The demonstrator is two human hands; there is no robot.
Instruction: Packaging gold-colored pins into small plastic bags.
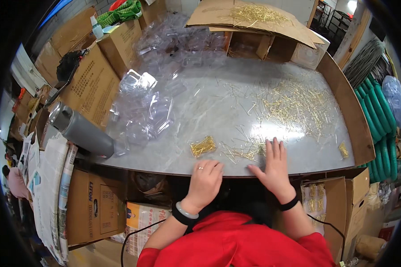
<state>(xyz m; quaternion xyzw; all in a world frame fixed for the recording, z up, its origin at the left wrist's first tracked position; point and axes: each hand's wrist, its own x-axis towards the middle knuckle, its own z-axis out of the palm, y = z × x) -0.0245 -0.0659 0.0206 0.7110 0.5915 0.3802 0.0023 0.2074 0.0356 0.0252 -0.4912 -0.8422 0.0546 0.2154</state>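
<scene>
My left hand (204,183) is at the table's front edge, its fingers curled together; what they hold, if anything, is hidden. Just beyond it lies a compact pile of gold wire hooks (203,146), seemingly in a small clear plastic box. My right hand (274,168) has its fingers spread, the tips at a small group of loose gold hooks (241,152) near the front edge. Farther off, a wide scatter of gold hooks (294,104) covers the right half of the grey marbled table (200,107).
Clear plastic boxes (142,113) heap up on the left and back. A grey bottle (82,133) stands at the left edge. At the back, a cardboard sheet (218,13) bears more hooks. A cardboard wall (349,111) borders the right, with a small gold bundle (343,150) nearby.
</scene>
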